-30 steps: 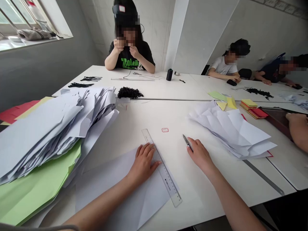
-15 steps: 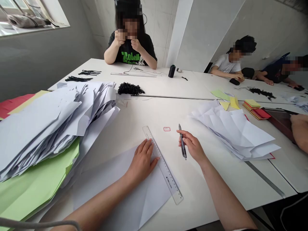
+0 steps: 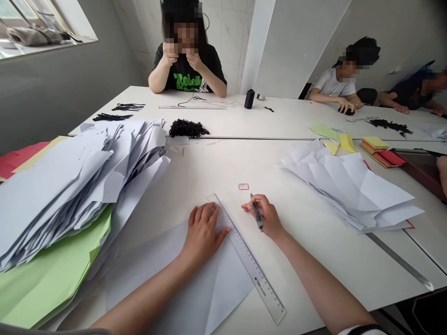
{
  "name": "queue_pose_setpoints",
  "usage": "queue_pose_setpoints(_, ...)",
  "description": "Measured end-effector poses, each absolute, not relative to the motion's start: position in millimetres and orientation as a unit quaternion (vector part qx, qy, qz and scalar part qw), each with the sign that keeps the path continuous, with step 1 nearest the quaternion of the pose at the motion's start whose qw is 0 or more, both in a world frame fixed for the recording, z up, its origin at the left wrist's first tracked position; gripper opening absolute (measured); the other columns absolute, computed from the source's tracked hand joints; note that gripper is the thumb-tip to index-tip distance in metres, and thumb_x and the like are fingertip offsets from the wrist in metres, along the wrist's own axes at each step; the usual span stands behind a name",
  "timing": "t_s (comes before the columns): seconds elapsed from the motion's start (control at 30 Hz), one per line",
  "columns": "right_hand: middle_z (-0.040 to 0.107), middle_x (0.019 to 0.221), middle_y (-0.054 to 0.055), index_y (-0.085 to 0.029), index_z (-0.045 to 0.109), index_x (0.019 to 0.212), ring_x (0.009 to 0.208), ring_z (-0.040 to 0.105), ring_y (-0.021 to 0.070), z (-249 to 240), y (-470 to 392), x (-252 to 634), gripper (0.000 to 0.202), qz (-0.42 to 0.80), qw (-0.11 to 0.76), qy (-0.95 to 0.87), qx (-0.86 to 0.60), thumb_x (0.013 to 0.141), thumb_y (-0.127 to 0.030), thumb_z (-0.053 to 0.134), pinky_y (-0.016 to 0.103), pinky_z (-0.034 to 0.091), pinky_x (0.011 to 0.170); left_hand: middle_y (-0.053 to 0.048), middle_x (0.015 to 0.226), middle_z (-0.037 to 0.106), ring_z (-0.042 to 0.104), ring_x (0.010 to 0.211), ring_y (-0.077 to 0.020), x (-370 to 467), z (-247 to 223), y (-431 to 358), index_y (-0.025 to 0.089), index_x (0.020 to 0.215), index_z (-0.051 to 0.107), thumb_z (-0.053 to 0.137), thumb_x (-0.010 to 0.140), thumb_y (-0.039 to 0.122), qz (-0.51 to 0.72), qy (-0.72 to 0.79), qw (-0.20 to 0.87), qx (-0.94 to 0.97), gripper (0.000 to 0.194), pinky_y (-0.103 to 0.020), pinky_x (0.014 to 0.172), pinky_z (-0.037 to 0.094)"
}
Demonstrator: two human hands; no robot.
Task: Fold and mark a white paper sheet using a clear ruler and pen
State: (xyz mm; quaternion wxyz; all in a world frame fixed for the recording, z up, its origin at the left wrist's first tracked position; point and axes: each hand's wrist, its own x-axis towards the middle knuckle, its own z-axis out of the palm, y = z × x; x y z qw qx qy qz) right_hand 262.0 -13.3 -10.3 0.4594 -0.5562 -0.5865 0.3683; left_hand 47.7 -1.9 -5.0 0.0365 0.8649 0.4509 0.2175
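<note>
Spreading across most of the view, the white table point(image 3: 209, 172) carries a tall heap of white paper point(image 3: 70, 186) on the left, green sheets point(image 3: 52, 279) beneath it, and folded white papers point(image 3: 349, 190) on the right. Across the table a person wears a black shirt with green lettering point(image 3: 186, 83), which seems to begin "Zo"; the rest cannot be read surely. The clear ruler point(image 3: 247, 258) bears a printed scale and a small dark mark near its lower end, too fine to read, as are the marks inside a red-bordered label point(image 3: 243, 187) on the table.

Just right of the heap, the white sheet point(image 3: 223, 284) lies nearly flat, a faint crease running through its lower part. The see-through ruler lies slantwise on its right edge, its lower end out over bare table. The left hand point(image 3: 202, 230) is spread, fingertips and thumb on the ruler. The right hand point(image 3: 268, 216) grips a dark, slim pen point(image 3: 257, 216) between its fingers, just beside the ruler and apart from it.

Compared with half a second ago, the ruler's lower end sits farther out past the sheet, and the right hand and pen have come nearer the ruler.
</note>
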Motion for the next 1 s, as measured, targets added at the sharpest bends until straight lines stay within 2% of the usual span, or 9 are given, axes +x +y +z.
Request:
queue_pose_setpoints(0.1,0.067,0.097,0.004,-0.023,0.048,0.096,0.092,0.063,0.0170,-8,-15,261,0.013,0.331,0.433,-0.637,-0.545,0.088,-0.033,0.043,0.033,0.050,0.079,-0.011,0.126,0.048,0.039,0.119,-0.0278,48,-4,-2,0.019,0.118,0.047,0.049,0.083,0.041,0.197,0.430,0.044,0.880,0.042,-0.051,0.103,0.024)
queue_pose_setpoints(0.23,0.062,0.111,0.003,-0.025,0.054,0.104,0.105,0.055,0.0169,-8,-16,258,0.020,0.252,0.372,-0.744,-0.495,0.087,-0.022,0.044,0.036,0.044,0.090,-0.010,0.122,0.053,0.041,0.120,-0.0276,49,-1,-3,0.020,0.113,0.050,0.049,0.083,0.037,0.192,0.414,0.054,0.888,0.035,-0.053,0.102,0.024)
queue_pose_setpoints(0.4,0.062,0.109,0.001,-0.026,0.056,0.107,0.118,0.044,0.0210,-12,-18,253,0.025,0.206,0.316,-0.800,-0.467,0.083,-0.020,0.052,0.041,0.039,0.095,-0.011,0.120,0.054,0.039,0.123,-0.0276,50,0,-4,0.020,0.113,0.050,0.049,0.083,0.036,0.184,0.407,0.056,0.893,0.034,-0.054,0.102,0.023)
queue_pose_setpoints(0.6,0.063,0.107,0.001,-0.028,0.056,0.111,0.120,0.043,0.0233,-11,-19,252,0.029,0.217,0.307,-0.804,-0.461,0.082,-0.025,0.054,0.045,0.038,0.096,-0.012,0.126,0.050,0.039,0.123,-0.0280,49,-4,-4,0.020,0.114,0.048,0.050,0.082,0.038,0.192,0.403,0.054,0.893,0.038,-0.054,0.103,0.021)
queue_pose_setpoints(0.9,0.062,0.108,0.001,-0.031,0.056,0.111,0.119,0.044,0.0218,-11,-18,253,0.031,0.223,0.312,-0.799,-0.462,0.081,-0.024,0.055,0.043,0.039,0.096,-0.011,0.125,0.052,0.040,0.123,-0.0281,49,-4,-4,0.021,0.120,0.047,0.049,0.082,0.040,0.187,0.401,0.057,0.895,0.042,-0.054,0.103,0.020)
queue_pose_setpoints(1.0,0.062,0.109,0.001,-0.029,0.057,0.111,0.120,0.043,0.0219,-11,-18,253,0.029,0.224,0.312,-0.799,-0.463,0.082,-0.024,0.053,0.043,0.039,0.096,-0.011,0.125,0.052,0.040,0.122,-0.0286,49,-3,-4,0.021,0.120,0.048,0.048,0.083,0.041,0.182,0.399,0.056,0.897,0.042,-0.055,0.103,0.019)
